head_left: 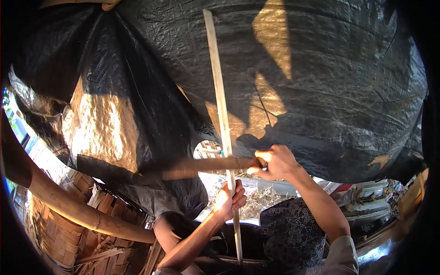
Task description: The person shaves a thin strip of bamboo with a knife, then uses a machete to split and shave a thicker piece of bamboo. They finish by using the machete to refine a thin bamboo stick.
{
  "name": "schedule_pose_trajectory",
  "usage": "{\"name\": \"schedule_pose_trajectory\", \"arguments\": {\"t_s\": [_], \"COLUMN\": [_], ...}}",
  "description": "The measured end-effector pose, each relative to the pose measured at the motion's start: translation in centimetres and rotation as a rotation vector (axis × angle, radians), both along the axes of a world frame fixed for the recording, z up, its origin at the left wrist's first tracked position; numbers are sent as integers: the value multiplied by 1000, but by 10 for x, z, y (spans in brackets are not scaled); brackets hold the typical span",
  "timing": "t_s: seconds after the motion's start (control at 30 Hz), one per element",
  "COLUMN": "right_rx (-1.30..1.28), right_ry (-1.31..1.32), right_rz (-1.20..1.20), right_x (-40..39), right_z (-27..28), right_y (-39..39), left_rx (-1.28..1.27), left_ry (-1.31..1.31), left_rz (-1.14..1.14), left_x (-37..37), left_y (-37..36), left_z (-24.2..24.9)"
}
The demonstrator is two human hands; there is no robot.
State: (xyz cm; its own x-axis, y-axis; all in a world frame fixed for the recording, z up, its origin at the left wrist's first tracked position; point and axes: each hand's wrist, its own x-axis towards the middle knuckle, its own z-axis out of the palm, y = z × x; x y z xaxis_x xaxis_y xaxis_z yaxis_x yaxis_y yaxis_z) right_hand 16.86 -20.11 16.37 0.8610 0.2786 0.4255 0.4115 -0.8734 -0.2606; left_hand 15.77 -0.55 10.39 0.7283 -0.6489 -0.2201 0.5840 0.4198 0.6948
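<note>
A long, pale wooden or bamboo strip point(219, 87) stands nearly upright in front of me, its top leaning slightly left. My left hand point(230, 201) is wrapped round its lower part. Above that, my right hand point(275, 162) is closed on the handle of a long brown blade-like tool point(201, 167), which lies level across the strip and points left. The tool's far end is smeared by motion. Whether its edge touches the strip cannot be made out.
A large black plastic sheet point(339, 105) hangs ahead. At the left, a thick bamboo pole point(87, 215) slants past woven bamboo panels point(55, 233). Patterned dark cloth point(291, 233) lies near my right forearm. Stacked pale items point(366, 206) stand at the right.
</note>
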Motion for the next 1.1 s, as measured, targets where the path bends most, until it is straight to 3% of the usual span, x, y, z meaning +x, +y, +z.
{"name": "schedule_pose_trajectory", "arguments": {"t_s": [0.03, 0.13, 0.17, 0.27, 0.33, 0.47, 0.5, 0.67, 0.73, 0.8, 0.83, 0.87, 0.97, 1.1], "right_rx": [-176, -361, -379, 259, 574, 383, 344, -3, -150, -252, -355, -353, -350, -343], "right_ry": [-65, -252, -193, -76, -132, -131, -19, -170, -129, -66, -1, -4, -188, -117], "right_rz": [4, 49, -60, -329, -293, -330, -343, -213, -237, -238, -241, -244, -187, -150], "right_x": [-4, 0, 2, 29, 38, 25, 14, 4, 0, 0, -1, -1, -1, -7], "right_z": [3, 6, 14, 23, 31, 22, 27, 8, 12, 14, 15, 14, -4, -12], "right_y": [1, 0, -1, -9, -21, -40, -35, -28, -21, -17, -17, -16, -13, -8], "left_rx": [-5, 67, 32, 4, -56, 22, -5, -9, 16, -37, 57, 152, 201, 235], "left_ry": [3, 20, 3, -36, -91, -73, -21, -70, -86, -45, -227, -411, -424, -434], "left_rz": [2, 53, 28, -22, -42, -71, -46, -19, 129, 124, 208, 289, 295, 285], "left_x": [-2, -2, 0, -5, -13, -8, -6, -1, -2, 0, -3, -5, -5, 0], "left_y": [-2, -5, -5, -6, -11, -9, -9, -9, -10, -6, -9, -10, -9, -4], "left_z": [0, 0, -2, -3, 0, 6, 5, -5, -9, -16, -15, -15, -18, -14]}}
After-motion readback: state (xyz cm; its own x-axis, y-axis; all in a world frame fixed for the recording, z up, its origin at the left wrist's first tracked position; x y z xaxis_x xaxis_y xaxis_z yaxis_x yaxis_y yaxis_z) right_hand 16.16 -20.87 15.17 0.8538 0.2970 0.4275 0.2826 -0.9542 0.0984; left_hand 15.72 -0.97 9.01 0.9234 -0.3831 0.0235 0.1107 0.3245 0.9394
